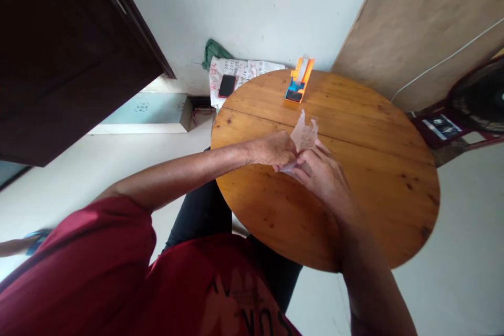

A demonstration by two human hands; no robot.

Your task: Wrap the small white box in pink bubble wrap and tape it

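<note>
Over the round wooden table (378, 178) my two hands meet on a small clear plastic bag (304, 134) that sticks up between them. My left hand (273, 149) is closed, pinching the bag's lower edge from the left. My right hand (323, 173) is closed on the same edge from the right, fingers curled. The bag is crumpled and see-through; I cannot make out anything inside it.
An orange and blue open box (299, 84) lies at the table's far edge. Beyond it, a printed sack (244, 71) with a dark phone (227, 85) on it rests on the floor. A dark cabinet (66, 47) is at left, a fan (478, 100) at right.
</note>
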